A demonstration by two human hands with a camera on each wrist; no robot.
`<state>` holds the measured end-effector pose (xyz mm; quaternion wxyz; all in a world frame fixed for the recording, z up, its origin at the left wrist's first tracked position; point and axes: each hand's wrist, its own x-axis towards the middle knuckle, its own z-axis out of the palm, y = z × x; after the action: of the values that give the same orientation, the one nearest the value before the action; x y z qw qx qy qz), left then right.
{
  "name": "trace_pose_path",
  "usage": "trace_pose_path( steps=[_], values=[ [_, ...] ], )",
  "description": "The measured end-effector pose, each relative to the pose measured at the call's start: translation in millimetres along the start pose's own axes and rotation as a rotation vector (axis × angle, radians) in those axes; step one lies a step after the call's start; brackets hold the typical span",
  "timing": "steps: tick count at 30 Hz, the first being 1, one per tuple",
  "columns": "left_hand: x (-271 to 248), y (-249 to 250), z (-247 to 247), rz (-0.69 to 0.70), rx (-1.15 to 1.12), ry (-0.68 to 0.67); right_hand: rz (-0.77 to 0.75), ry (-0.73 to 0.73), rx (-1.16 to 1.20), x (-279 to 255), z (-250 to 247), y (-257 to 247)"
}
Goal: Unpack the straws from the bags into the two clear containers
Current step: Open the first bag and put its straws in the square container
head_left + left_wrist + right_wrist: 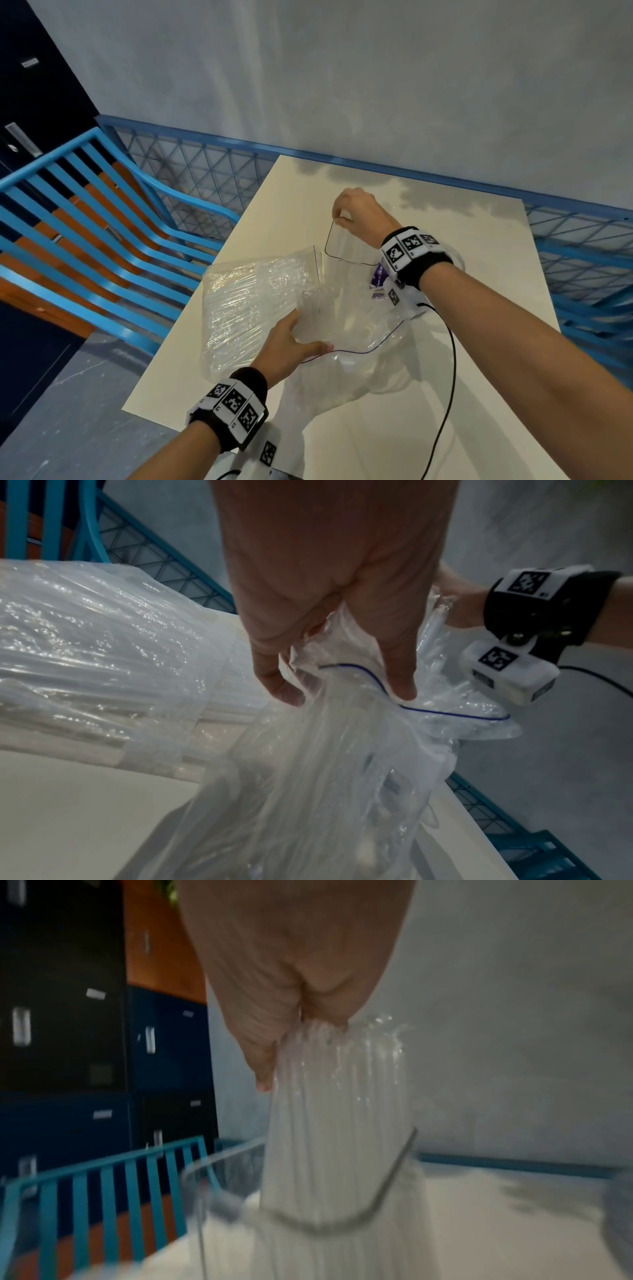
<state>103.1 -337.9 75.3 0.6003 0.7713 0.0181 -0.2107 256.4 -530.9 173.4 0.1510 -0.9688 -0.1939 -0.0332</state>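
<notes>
My right hand (358, 212) (274, 988) grips the top of a bundle of clear straws (335, 1123) and holds it upright inside a clear container (342, 253) (308, 1222) near the middle of the white table (308, 178). My left hand (291, 342) (325, 615) pinches the mouth of an open zip bag (359, 363) (325, 791) just below its blue zip line (445, 712). A second, full bag of straws (253, 301) (85, 656) lies to the left. Behind my right wrist a clear curved rim (458, 258) shows, possibly the other container.
A blue slatted bench (85, 212) stands left of the table, and a blue mesh rail (205, 171) runs behind it along the grey wall. A black cable (450, 359) hangs from my right wrist across the table. A purple label (378, 277) sits by the container.
</notes>
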Motion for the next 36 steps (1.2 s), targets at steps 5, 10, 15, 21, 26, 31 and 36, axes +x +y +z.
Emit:
trace_pose_path(
  steps=[5, 10, 15, 21, 26, 31, 36],
  values=[
    [0.3, 3.3, -1.8, 0.025, 0.012, 0.002, 0.137, 0.366, 0.255, -8.9, -40.5, 5.4],
    [1.8, 4.3, -2.4, 0.031, 0.010, 0.002, 0.265, 0.211, 0.256, -25.2, -53.8, 11.6],
    [2.2, 2.6, -4.5, 0.016, 0.009, 0.015, 0.325, -0.027, 0.223, -40.1, -31.3, 5.9],
    [1.4, 1.3, -6.5, 0.005, 0.021, 0.022, 0.221, -0.007, -0.003, -12.6, 8.4, 12.3],
    [0.3, -0.2, -8.1, -0.002, 0.016, 0.018, 0.078, 0.085, 0.088, 0.4, 2.8, 18.6],
    [1.7, 0.7, -7.3, 0.006, 0.017, 0.017, 0.265, 0.365, 0.036, 10.2, -10.1, 10.1],
    [1.9, 2.4, -4.8, 0.033, 0.020, 0.008, 0.326, -0.054, -0.010, 7.6, -13.5, 5.4]
  ],
)
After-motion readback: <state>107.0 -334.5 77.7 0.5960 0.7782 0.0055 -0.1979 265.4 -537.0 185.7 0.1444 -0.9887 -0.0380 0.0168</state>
